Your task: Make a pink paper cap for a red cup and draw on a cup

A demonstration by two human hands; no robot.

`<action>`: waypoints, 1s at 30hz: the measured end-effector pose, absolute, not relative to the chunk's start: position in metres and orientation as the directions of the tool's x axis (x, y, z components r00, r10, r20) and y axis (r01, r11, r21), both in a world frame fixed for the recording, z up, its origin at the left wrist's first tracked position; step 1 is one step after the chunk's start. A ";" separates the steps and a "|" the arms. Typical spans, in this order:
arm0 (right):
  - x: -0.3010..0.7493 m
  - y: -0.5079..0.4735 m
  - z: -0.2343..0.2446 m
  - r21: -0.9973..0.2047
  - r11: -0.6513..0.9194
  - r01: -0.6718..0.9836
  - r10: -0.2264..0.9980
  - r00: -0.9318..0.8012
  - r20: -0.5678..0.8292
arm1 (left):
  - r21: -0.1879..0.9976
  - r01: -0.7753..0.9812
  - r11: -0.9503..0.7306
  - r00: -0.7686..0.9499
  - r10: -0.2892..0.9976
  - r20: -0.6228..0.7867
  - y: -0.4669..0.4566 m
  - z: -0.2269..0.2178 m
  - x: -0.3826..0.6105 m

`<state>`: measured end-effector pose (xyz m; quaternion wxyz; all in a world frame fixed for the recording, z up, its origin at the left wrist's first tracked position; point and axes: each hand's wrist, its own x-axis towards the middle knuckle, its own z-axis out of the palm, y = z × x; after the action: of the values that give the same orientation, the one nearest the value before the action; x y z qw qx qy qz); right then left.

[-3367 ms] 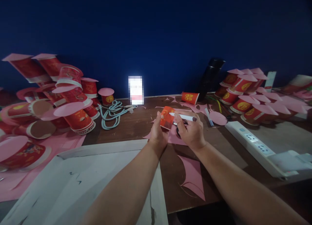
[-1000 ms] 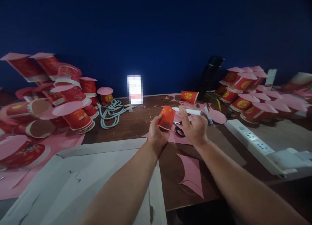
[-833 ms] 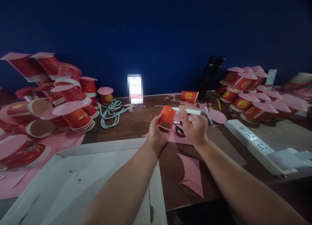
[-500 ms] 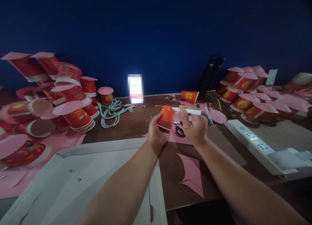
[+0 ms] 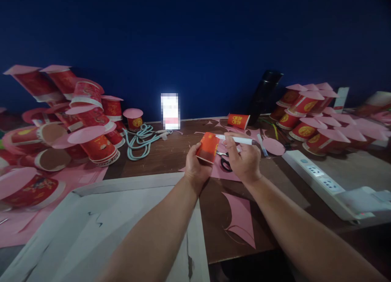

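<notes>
My left hand is closed around a red paper cup with gold print, held tilted above the table. A white marker pen with a dark end is gripped in my right hand; its tip is at the cup's right side, and whether it touches I cannot tell. Behind and below the hands lie black-handled scissors on a piece of pink paper. Nearer to me is a curved pink paper offcut. Another red paper cup lies on its side at the back.
Red cups with pink paper discs are piled at the left and stacked at the right. A white box lid lies front left, a power strip right. A coiled cable, a bright screen and a black bottle stand behind.
The red cup has turned slightly in my left hand, so its gold print sits differently. The marker stays at its side; the view has shifted very slightly.
</notes>
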<state>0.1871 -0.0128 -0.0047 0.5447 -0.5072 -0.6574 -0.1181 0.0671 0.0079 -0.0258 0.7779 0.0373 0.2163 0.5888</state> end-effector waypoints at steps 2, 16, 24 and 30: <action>0.187 -0.013 -0.005 -0.393 0.458 0.797 0.531 0.109 0.841 | 0.311 -0.902 0.299 0.209 0.934 -0.289 0.008 -0.027 0.067; 0.185 -0.016 -0.003 -0.389 0.454 0.802 0.553 0.088 0.829 | 0.313 -0.904 0.292 0.207 0.938 -0.277 0.008 -0.027 0.067; 0.184 -0.017 -0.003 -0.351 0.453 0.820 0.539 0.062 0.840 | 0.302 -0.907 0.294 0.213 0.938 -0.274 0.007 -0.024 0.067; 0.183 -0.017 -0.002 -0.333 0.456 0.825 0.537 0.043 0.842 | 0.305 -0.909 0.286 0.207 0.942 -0.266 0.008 -0.025 0.066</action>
<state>0.1830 -0.0170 -0.0024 0.5185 -0.5026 -0.6776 -0.1390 0.0660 0.0077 -0.0245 0.7758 0.0407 0.2025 0.5962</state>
